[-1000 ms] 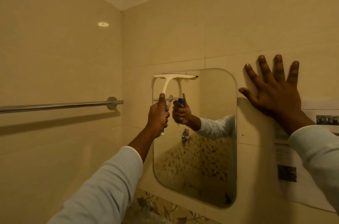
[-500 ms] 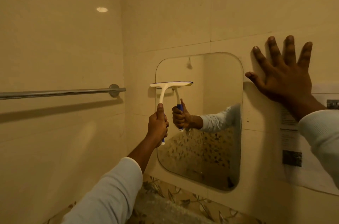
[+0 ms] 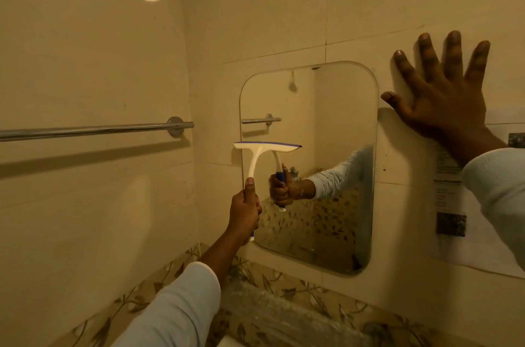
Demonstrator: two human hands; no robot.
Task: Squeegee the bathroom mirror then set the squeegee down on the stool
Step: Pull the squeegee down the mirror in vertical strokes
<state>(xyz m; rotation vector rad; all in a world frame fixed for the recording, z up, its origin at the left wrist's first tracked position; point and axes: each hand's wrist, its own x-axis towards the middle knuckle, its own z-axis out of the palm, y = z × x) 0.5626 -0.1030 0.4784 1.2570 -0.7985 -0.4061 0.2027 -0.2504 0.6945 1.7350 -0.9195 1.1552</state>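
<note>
**Mirror wipe: mid-stroke, set-down pending**

The white T-shaped plastic squeegee with blue blade edge (image 3: 257, 158) lies level across the left half of the rounded rectangular wall mirror (image 3: 326, 108), about mid-height and overhanging its left edge. The left hand (image 3: 245, 211) is clenched round the handle, below the blade. The right hand (image 3: 443, 99) is released, fingers spread flat on the tile just right of the mirror's top corner.

Judgement: wiping is partway. The glass below the blade and the mirror's right half likely remain. No stool is in view.
</note>
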